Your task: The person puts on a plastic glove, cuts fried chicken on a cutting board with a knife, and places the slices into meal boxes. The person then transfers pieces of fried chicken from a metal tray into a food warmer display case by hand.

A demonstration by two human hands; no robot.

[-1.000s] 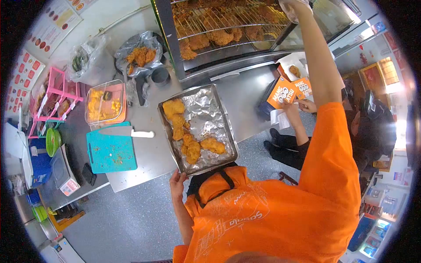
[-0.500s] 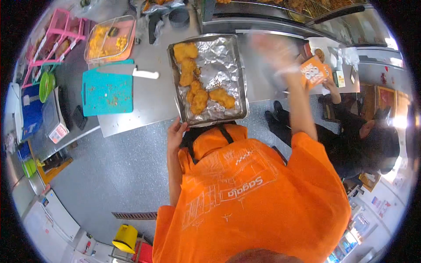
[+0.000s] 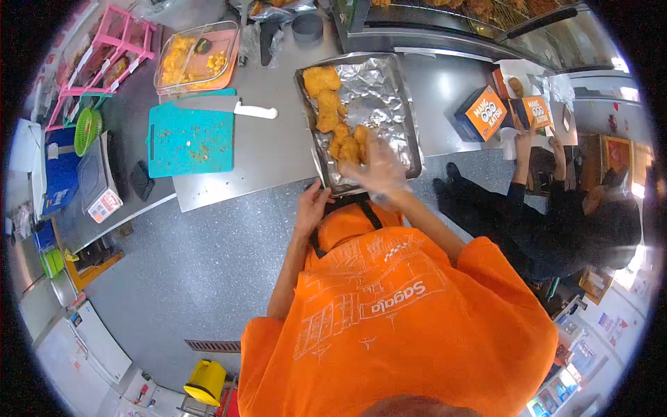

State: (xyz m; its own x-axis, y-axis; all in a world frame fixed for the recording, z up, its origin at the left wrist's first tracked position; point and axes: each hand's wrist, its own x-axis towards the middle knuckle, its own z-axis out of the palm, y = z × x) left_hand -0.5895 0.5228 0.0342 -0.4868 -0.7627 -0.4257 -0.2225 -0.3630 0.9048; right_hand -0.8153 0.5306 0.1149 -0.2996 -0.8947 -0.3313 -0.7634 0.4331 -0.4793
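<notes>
A dark baking tray [image 3: 417, 149] lined with foil lies at the counter's front edge. Several golden breaded fried cutlets [image 3: 327, 104] sit in a row along its left side. Over the tray's near part, my right hand [image 3: 381, 170], blurred and in what looks like a clear glove, has its thumb and fingers around one fried cutlet [image 3: 361, 137], beside the row. My left hand [image 3: 314, 206] is closed on the tray's near left corner, thumb uppermost; the other fingers are partly hidden.
Left of the tray are a knife [image 3: 256, 111], a teal cutting board [image 3: 191, 142] and a glass dish of yellow food [image 3: 221, 78]. Orange boxes [image 3: 484, 113] stand on the right, near a co-worker's hands [image 3: 526, 142]. A display case [image 3: 458, 31] borders the counter's back.
My right hand has come from beyond the tray's right side down to the near cutlet, which has shifted left toward the row. My left hand stays at the corner. The view has shifted slightly.
</notes>
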